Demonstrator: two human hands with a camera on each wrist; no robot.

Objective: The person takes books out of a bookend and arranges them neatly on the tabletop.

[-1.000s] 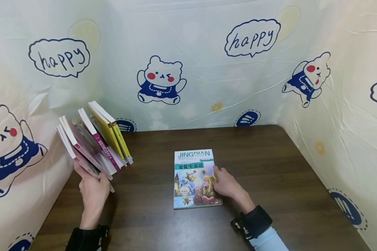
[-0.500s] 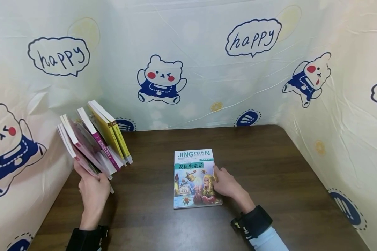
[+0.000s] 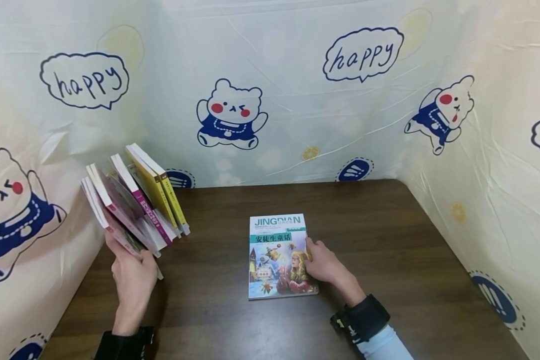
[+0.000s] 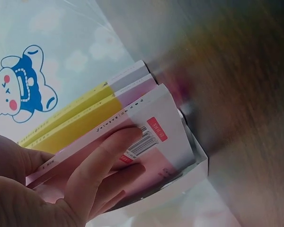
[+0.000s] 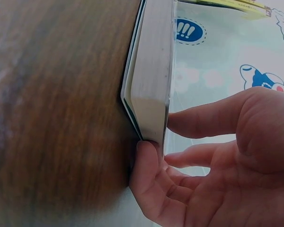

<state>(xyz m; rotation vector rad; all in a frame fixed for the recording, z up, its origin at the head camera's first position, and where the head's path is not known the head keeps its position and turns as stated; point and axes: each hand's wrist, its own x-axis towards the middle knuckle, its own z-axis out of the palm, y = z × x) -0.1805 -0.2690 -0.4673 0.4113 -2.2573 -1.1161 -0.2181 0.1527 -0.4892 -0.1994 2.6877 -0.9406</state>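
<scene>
At the table's left side, my left hand [image 3: 132, 285] holds the lower end of a pink-and-white book [image 4: 146, 127], its fingers spread over the barcode cover. Beside that book lean several others, among them one with a purple spine [image 3: 149, 212] and two yellow books [image 3: 173, 202]. Mid-table lies a storybook [image 3: 276, 257] with a girl and Chinese lettering on its cover. My right hand [image 3: 328, 262] pinches its right edge. In the right wrist view, the thumb [image 5: 203, 116] touches one face of the storybook and a curled finger [image 5: 146, 158] meets the opposite face.
The dark wooden table [image 3: 387, 230] ends at a printed cloth [image 3: 292, 100] hanging behind it and along both sides. Under the leaning books shows a white edge [image 4: 202, 166], perhaps a holder. Black bands [image 3: 364, 317] circle both wrists.
My left hand has shifted very slightly toward the near side. The right hand and the storybook stay in place.
</scene>
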